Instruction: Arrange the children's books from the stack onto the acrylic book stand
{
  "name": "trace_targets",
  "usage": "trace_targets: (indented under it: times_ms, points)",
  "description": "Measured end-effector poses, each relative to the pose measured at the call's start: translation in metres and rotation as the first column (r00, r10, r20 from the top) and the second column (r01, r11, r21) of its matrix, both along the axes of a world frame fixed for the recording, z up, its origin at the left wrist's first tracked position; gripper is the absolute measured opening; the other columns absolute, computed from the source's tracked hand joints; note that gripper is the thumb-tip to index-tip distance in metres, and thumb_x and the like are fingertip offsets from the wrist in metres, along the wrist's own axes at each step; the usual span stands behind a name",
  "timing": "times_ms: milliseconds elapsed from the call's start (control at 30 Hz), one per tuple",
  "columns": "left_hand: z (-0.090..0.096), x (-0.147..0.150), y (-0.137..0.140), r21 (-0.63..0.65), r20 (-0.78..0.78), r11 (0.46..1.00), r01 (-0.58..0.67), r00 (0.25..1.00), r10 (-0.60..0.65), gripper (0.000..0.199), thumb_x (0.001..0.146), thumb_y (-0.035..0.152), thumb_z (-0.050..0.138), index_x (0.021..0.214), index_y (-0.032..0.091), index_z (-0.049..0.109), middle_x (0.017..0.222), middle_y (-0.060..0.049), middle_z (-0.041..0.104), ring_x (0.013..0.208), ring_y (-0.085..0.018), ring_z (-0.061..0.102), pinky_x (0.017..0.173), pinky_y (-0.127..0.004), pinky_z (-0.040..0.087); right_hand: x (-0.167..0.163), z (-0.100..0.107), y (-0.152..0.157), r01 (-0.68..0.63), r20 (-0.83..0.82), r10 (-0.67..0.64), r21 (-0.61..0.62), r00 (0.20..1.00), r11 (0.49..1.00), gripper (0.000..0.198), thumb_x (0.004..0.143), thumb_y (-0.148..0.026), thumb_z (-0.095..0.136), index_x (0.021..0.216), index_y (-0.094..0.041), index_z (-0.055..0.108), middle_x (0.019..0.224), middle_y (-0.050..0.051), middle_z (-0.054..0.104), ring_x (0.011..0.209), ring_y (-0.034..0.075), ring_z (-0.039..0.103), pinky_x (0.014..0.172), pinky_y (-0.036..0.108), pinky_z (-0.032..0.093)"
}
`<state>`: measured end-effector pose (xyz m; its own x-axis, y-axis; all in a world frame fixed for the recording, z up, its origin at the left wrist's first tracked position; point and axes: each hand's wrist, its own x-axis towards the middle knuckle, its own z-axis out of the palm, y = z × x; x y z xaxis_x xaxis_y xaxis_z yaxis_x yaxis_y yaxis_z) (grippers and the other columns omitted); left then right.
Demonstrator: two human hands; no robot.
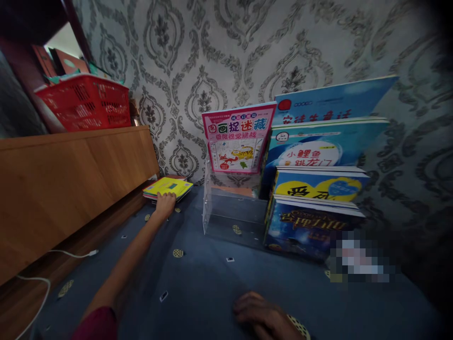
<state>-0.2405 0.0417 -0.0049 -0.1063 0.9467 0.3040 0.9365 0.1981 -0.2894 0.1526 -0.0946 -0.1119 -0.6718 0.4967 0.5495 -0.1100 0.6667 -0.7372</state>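
Note:
My left hand (pixel 166 203) reaches far forward to a small stack of books beside the wooden cabinet. Its fingers are closed at the near edge of the yellow book (pixel 170 187) on top; the thumb is hard to make out. My right hand (pixel 264 314) lies on the blue patterned cloth at the bottom, fingers loosely stretched and holding nothing. In front of me stands a clear acrylic book rack (pixel 226 208) with stepped tiers. A pink picture book (pixel 240 139) leans in its back left, and several blue children's books (pixel 318 189) fill the right side.
A wooden cabinet (pixel 78 174) runs along the left with a red plastic basket (pixel 90 101) on top. A white charging cable (pixel 74 255) trails from below it onto the blue cloth (pixel 198 293). Patterned wallpaper (pixel 177 71) covers the wall behind. A blurred-out patch (pixel 361 259) hides something at right.

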Motion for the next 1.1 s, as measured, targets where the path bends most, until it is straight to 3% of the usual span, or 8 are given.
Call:
trace_targets:
  times_ms: [167, 400, 567, 733, 867, 967, 1033, 1100]
  points:
    - [-0.010, 0.001, -0.039, -0.017, -0.040, 1.000, 0.022, 0.999, -0.022, 0.041, 0.094, 0.008, 0.038, 0.128, 0.014, 0.059, 0.119, -0.022, 0.067, 0.115, -0.035, 0.063, 0.106, -0.062, 0.033, -0.002, -0.001, 0.000, 0.001, -0.003, -0.001, 0.008, 1.000, 1.000, 0.025, 0.105, -0.030, 0.044, 0.117, -0.031, 0.066, 0.108, 0.008, 0.074, 0.108, 0.022, 0.069, 0.093, 0.041, 0.057]
    - [-0.034, 0.014, -0.108, -0.091, -0.053, 0.995, 0.030, 0.998, -0.035, 0.048, 0.095, 0.008, 0.034, 0.138, 0.014, 0.055, 0.142, -0.024, 0.055, 0.131, -0.037, 0.053, 0.110, -0.059, 0.034, 0.001, 0.004, -0.001, 0.019, 0.102, -0.018, -0.011, 0.995, 1.000, 0.027, 0.105, -0.033, 0.043, 0.110, -0.027, 0.069, 0.109, 0.009, 0.074, 0.112, 0.022, 0.067, 0.096, 0.043, 0.055]
    - [-0.057, 0.038, -0.163, -0.192, -0.028, 0.980, 0.059, 0.997, -0.066, 0.047, 0.094, 0.007, 0.039, 0.137, 0.015, 0.056, 0.138, -0.022, 0.059, 0.121, -0.032, 0.061, 0.101, -0.049, 0.045, 0.001, 0.003, 0.000, 0.023, 0.158, -0.019, -0.024, 0.987, 0.999, 0.032, 0.105, -0.034, 0.042, 0.110, -0.024, 0.072, 0.111, 0.012, 0.074, 0.113, 0.024, 0.066, 0.097, 0.047, 0.054]
    - [-0.056, 0.066, -0.209, -0.314, 0.142, 0.937, 0.155, 0.983, -0.115, 0.036, 0.094, 0.036, 0.056, 0.127, 0.023, 0.064, 0.119, -0.018, 0.069, 0.105, -0.032, 0.067, 0.088, -0.044, 0.050, 0.000, 0.007, 0.000, 0.005, 0.189, 0.006, -0.058, 0.982, 0.998, 0.034, 0.105, -0.038, 0.042, 0.110, -0.023, 0.073, 0.112, 0.013, 0.073, 0.113, 0.025, 0.066, 0.097, 0.048, 0.054]
    - [-0.036, 0.050, -0.200, -0.333, 0.324, 0.917, 0.220, 0.940, -0.108, 0.034, 0.096, 0.051, 0.048, 0.108, 0.030, 0.072, 0.106, -0.010, 0.074, 0.098, -0.029, 0.070, 0.088, -0.040, 0.050, -0.001, 0.012, -0.001, -0.008, 0.227, 0.023, -0.070, 0.974, 0.998, 0.036, 0.105, -0.038, 0.042, 0.111, -0.023, 0.074, 0.114, 0.013, 0.073, 0.115, 0.025, 0.065, 0.098, 0.049, 0.054]
    - [-0.030, 0.008, -0.172, -0.177, 0.292, 0.984, 0.004, 0.955, 0.048, 0.041, 0.100, 0.044, 0.041, 0.130, 0.028, 0.063, 0.136, -0.011, 0.065, 0.123, -0.029, 0.061, 0.104, -0.041, 0.044, -0.002, 0.014, -0.001, -0.017, 0.219, 0.029, -0.055, 0.975, 0.998, 0.035, 0.106, -0.036, 0.041, 0.109, -0.023, 0.073, 0.111, 0.013, 0.073, 0.114, 0.025, 0.065, 0.097, 0.048, 0.054]
    - [-0.036, -0.022, -0.156, -0.154, 0.279, 0.983, -0.096, 0.950, 0.137, 0.052, 0.099, 0.043, 0.040, 0.144, 0.022, 0.051, 0.153, -0.015, 0.049, 0.140, -0.033, 0.046, 0.112, -0.050, 0.038, -0.002, 0.013, -0.002, -0.005, 0.226, 0.017, -0.053, 0.974, 0.999, 0.034, 0.106, -0.034, 0.042, 0.109, -0.022, 0.073, 0.113, 0.012, 0.073, 0.115, 0.024, 0.065, 0.097, 0.047, 0.054]
    - [-0.047, -0.044, -0.146, -0.180, 0.288, 0.970, -0.163, 0.934, 0.210, 0.059, 0.098, 0.046, 0.040, 0.149, 0.017, 0.046, 0.154, -0.019, 0.046, 0.142, -0.036, 0.044, 0.110, -0.053, 0.040, -0.002, 0.011, -0.002, 0.002, 0.217, 0.008, -0.048, 0.976, 0.999, 0.032, 0.105, -0.031, 0.042, 0.109, -0.022, 0.072, 0.114, 0.012, 0.072, 0.115, 0.023, 0.064, 0.097, 0.047, 0.053]
